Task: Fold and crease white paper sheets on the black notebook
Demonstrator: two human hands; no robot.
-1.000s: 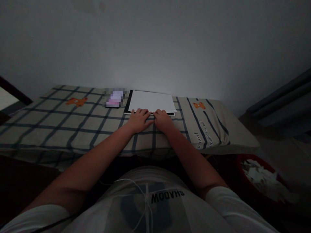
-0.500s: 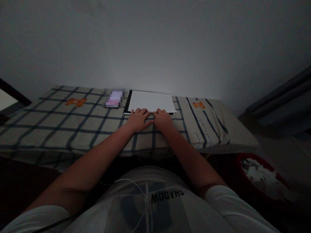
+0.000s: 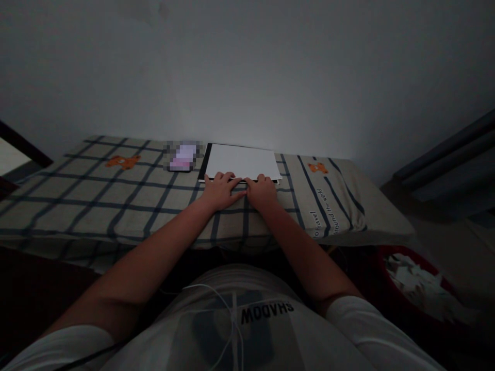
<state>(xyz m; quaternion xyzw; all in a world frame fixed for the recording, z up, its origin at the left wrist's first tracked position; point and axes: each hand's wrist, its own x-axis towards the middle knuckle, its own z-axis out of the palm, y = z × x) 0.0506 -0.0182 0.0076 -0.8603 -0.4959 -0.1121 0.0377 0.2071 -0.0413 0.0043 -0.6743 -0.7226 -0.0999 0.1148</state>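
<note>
A white sheet of paper point(image 3: 242, 161) lies on a flat book or pad with a black edge point(image 3: 206, 157), set against the wall. My left hand point(image 3: 220, 193) rests at the near edge of the paper, its fingers spread over the border and its thumb stretched to the right. Beside it, my right hand point(image 3: 262, 193) has its fingers curled over the same edge, closed on the sheet. The two hands almost meet near the middle. What the right fingertips cover is partly hidden.
A phone with a lit, blurred screen point(image 3: 183, 157) lies left of the pad. A checked cloth with bear prints point(image 3: 154, 206) covers the narrow table. Below right, a red bin point(image 3: 382, 257) holds crumpled white paper. A pale wall point(image 3: 247, 72) rises behind.
Both hands stay at the near edge of the sheet with almost no movement. My left fingers look slightly more spread, and the view has shifted a little.
</note>
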